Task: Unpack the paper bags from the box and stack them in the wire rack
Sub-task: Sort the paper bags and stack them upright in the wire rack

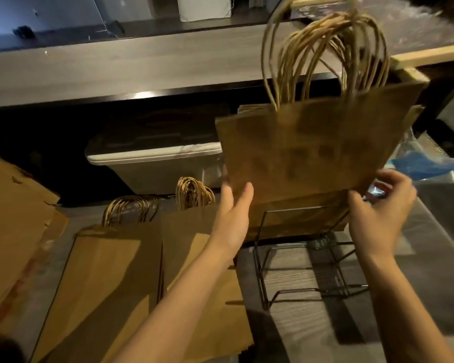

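I'm seating a bundle of brown handled paper bags in the black wire rack near the desk's right edge. My left hand lies flat against its side and my right hand grips its corner. Next, I should settle it squarely.

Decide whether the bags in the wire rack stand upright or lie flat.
Upright, slightly tilted: the bags have handles up, bottom edge in the wire rack.
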Tool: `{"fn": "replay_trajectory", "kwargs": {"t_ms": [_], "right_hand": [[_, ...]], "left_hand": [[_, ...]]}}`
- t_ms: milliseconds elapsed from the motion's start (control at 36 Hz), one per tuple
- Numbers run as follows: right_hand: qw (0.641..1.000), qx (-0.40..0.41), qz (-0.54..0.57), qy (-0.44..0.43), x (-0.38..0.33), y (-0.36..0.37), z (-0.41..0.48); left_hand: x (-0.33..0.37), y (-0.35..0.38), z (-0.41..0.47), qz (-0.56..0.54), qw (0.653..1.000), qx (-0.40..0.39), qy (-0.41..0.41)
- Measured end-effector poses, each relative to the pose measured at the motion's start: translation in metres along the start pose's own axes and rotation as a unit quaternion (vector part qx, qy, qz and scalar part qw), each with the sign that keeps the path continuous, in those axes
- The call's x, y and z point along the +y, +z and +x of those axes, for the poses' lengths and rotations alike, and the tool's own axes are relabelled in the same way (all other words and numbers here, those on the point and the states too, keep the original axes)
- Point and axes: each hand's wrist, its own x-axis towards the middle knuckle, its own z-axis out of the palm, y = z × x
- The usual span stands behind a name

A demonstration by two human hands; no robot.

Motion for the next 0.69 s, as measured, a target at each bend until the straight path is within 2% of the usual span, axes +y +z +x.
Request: {"fn": "replay_trajectory", "kwargs": {"t_ms": [222,333,611,694], "right_hand": [[0.99,-0.083,0.109,0.034,-0.004,-0.003,0.012],[0.975,-0.144,0.155,0.067,-0.011,0.004,0.023],[0.977,-0.183,0.108,-0.013,-0.018,0.004,0.016],[0.985,-0.159,0.072,-0.018,-0.016,0.007,0.012]], "left_hand": [[0.011,-0.007,0.005,0.027,0.997,-0.006,0.076],[0.019,-0.007,0.011,0.025,0.997,-0.029,0.074],[0.017,-0.021,0.015,0.02,0.991,-0.063,0.117],[0.016,-0.023,0.015,0.029,0.99,-0.06,0.125]]}}
